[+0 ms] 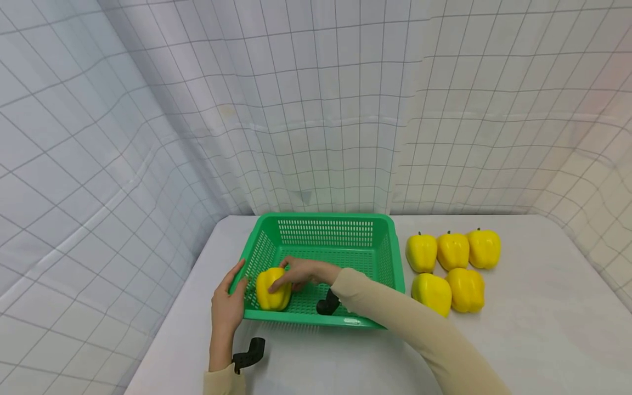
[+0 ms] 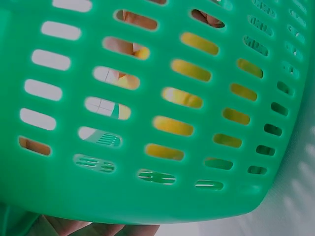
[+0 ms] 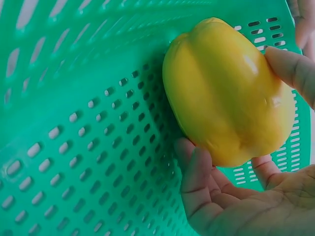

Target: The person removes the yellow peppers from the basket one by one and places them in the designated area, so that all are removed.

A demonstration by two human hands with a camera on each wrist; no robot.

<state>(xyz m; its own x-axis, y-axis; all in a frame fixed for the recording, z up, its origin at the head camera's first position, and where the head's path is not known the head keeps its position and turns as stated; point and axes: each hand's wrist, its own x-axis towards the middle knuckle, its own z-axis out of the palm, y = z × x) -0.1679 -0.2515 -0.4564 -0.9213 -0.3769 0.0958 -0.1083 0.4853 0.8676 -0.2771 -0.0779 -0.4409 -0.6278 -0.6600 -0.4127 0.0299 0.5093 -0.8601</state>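
A yellow bell pepper (image 1: pixel 269 293) is inside the green plastic basket (image 1: pixel 326 215), near its left end. My right hand (image 1: pixel 302 270) grips this pepper, reaching over the basket's front. In the right wrist view the thumb lies on one side of the pepper (image 3: pixel 221 88) and curled fingers on the other, close to the slotted floor. Outside the basket, my left hand (image 1: pixel 228 310) holds its left rim. The left wrist view looks at the basket's slotted wall (image 2: pixel 130 196), with fingertips (image 2: pixel 98 229) along its edge and yellow showing through the slots.
Several yellow bell peppers (image 1: pixel 452 251) stand in two rows on the white table (image 1: pixel 533 307), right of the basket. White grid-patterned curtains (image 1: pixel 321 109) enclose the back and sides. Each wrist carries a black camera mount (image 1: pixel 249 354).
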